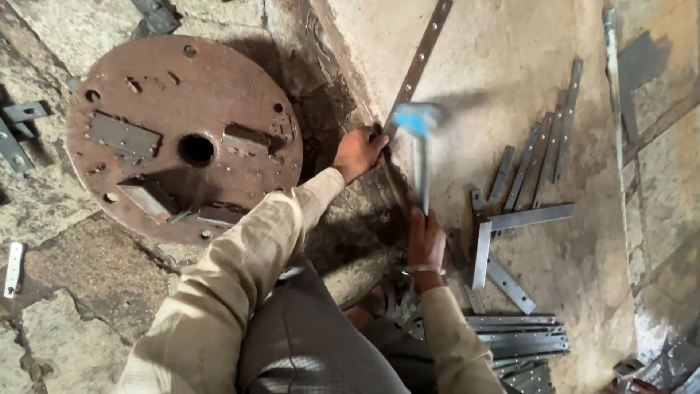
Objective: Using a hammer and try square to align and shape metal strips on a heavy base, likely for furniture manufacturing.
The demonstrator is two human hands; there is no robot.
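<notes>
Left hand [359, 152] pinches a long holed metal strip [421, 62]; right hand [426, 239] grips a blurred hammer [418, 146]. Rusty round plate [182, 138] left, loose strips [536, 164] right.

No packages, labels, signs or screens show anywhere in this view.

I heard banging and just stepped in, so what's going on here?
A person crouched on the floor holds a long perforated metal strip steady with the left hand. The right hand grips a hammer, whose head is blurred above the strip near the left hand. More flat metal strips lie scattered to the right, with a stack by the right forearm. A rusty round plate lies to the left.
</notes>
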